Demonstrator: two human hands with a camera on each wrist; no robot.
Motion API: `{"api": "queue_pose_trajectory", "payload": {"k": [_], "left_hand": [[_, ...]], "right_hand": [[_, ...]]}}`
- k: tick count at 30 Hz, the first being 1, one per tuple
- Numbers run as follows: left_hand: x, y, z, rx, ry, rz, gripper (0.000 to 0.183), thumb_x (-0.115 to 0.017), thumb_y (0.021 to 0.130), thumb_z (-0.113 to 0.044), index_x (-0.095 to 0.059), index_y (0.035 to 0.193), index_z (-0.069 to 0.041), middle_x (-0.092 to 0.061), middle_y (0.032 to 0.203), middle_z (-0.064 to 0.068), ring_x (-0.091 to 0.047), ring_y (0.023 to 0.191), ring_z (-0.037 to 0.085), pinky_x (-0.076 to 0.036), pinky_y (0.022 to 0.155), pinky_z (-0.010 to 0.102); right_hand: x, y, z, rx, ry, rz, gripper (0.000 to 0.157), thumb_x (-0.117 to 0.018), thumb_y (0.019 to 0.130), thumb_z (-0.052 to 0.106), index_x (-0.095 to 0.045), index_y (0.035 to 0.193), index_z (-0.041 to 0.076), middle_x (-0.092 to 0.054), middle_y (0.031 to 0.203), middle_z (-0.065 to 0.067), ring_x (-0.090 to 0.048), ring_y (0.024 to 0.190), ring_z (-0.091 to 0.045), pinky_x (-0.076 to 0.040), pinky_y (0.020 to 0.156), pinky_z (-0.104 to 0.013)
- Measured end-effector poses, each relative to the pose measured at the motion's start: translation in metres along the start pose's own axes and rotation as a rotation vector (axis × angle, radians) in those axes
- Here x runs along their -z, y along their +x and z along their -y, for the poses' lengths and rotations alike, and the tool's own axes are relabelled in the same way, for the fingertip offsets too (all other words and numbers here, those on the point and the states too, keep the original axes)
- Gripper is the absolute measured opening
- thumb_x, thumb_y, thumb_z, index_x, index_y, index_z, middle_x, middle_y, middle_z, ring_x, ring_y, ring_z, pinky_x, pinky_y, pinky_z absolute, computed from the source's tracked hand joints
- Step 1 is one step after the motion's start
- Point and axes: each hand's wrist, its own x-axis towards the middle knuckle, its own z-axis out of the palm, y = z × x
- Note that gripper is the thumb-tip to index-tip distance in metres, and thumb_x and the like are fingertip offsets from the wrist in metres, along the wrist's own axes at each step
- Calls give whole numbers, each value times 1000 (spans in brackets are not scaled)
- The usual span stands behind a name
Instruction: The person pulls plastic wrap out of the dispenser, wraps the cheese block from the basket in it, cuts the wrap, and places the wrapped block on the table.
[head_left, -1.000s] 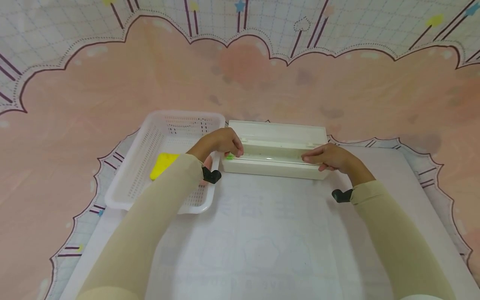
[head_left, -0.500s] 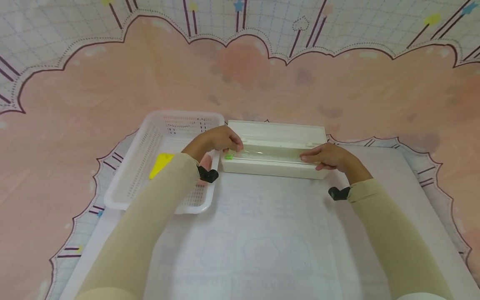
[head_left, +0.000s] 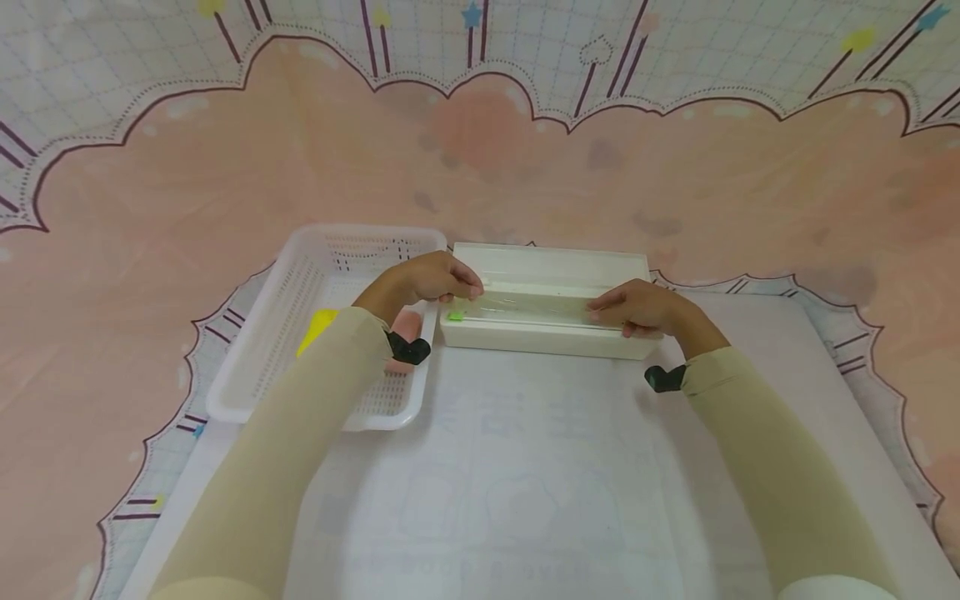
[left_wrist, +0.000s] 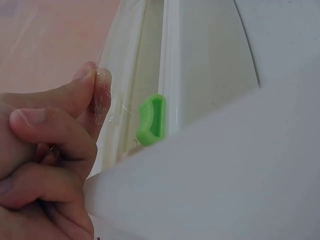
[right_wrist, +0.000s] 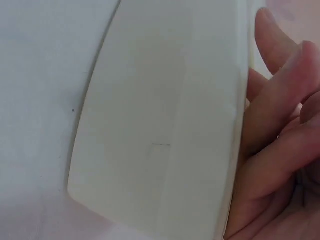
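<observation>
A white cling film dispenser (head_left: 555, 342) lies with its lid (head_left: 551, 262) raised at the back. Clear cling film (head_left: 525, 304) stretches over its trough between both hands. My left hand (head_left: 435, 277) pinches the film's edge between thumb and forefinger above the dispenser's left end; the left wrist view shows crumpled film at the fingertips. Below that hand sits a green slide cutter (left_wrist: 152, 120) on the cutter rail. My right hand (head_left: 645, 308) holds the film near the dispenser's right end, thumb and forefinger close together. In the right wrist view its fingers (right_wrist: 280, 115) are curled behind the dispenser, and the film is hard to see.
Left of the dispenser stands a white perforated basket (head_left: 240, 367), holding a yellow item (head_left: 318, 325) and a pinkish item (head_left: 407, 327), both partly hidden by the left arm. A white sheet (head_left: 510, 492) covers the table in front. Behind lies a peach patterned cloth (head_left: 337, 167).
My left hand has risen slightly and moved left, with the film lifting with it. My right hand has shifted left along the dispenser. The green cutter shows more plainly.
</observation>
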Motion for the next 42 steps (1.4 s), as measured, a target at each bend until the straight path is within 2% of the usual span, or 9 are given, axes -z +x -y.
{"api": "queue_pose_trajectory", "payload": {"k": [4,9,16,18,23,28,33,38,42], "left_hand": [[0,-1,0,1,-12,-7,32,-69,99,-19,-69,126,-2,-69,108,4,-40,55,7,-27,53,21],[0,-2,-1,4,-17,-16,28,-68,99,-16,-70,123,-2,-69,105,4,-41,56,7,-28,53,21],[-3,-5,-3,4,22,6,27,-63,102,-16,-71,124,-2,-66,116,10,-42,59,8,-35,62,24],[-4,-5,-3,-3,33,27,27,-61,103,-18,-69,124,-2,-63,114,11,-41,60,9,-38,67,26],[-4,-5,-3,-27,75,77,29,-54,107,-24,-64,122,-2,-60,117,12,-46,63,12,-39,73,28],[-2,-6,-3,-32,96,67,24,-53,108,-25,-66,114,-6,-69,120,11,-54,67,14,-41,70,27],[-1,-8,-2,-30,69,50,24,-55,107,-22,-67,115,-4,-70,118,16,-57,69,14,-46,74,27],[-1,-9,0,-43,33,31,23,-58,105,-23,-69,113,-4,-72,116,17,-56,68,14,-47,76,27],[0,-11,0,-62,-1,37,24,-59,105,-22,-69,114,-2,-72,114,16,-55,71,14,-45,73,26]], "right_hand": [[1,1,1,0,7,1,51,-74,95,32,-63,139,10,-68,104,2,-51,54,-9,-35,48,-19],[1,-1,-2,14,16,-11,41,-73,96,29,-68,128,4,-69,97,3,-57,61,-8,-34,48,-19],[1,-3,-15,78,38,-8,25,-58,105,29,-62,113,5,-69,130,-7,-56,68,-14,-30,49,-21],[0,-3,-17,99,35,-22,25,-55,107,29,-60,112,6,-69,132,-9,-55,67,-15,-29,49,-22],[-4,-3,-18,157,40,-95,26,-55,106,32,-59,113,8,-70,115,-11,-56,65,-15,-30,46,-22],[-4,-4,-19,182,29,-131,31,-61,103,34,-62,120,8,-60,90,-8,-51,63,-14,-33,47,-25],[-2,-9,-17,156,-54,-117,36,-68,99,36,-69,125,11,-54,84,-1,-40,57,-14,-35,52,-27],[2,-14,-18,159,-79,-76,27,-65,101,31,-68,116,8,-48,77,-3,-40,58,-15,-36,54,-27],[4,-15,-21,192,-36,-28,24,-58,105,31,-61,113,8,-70,100,-7,-38,56,-14,-32,50,-25]]}}
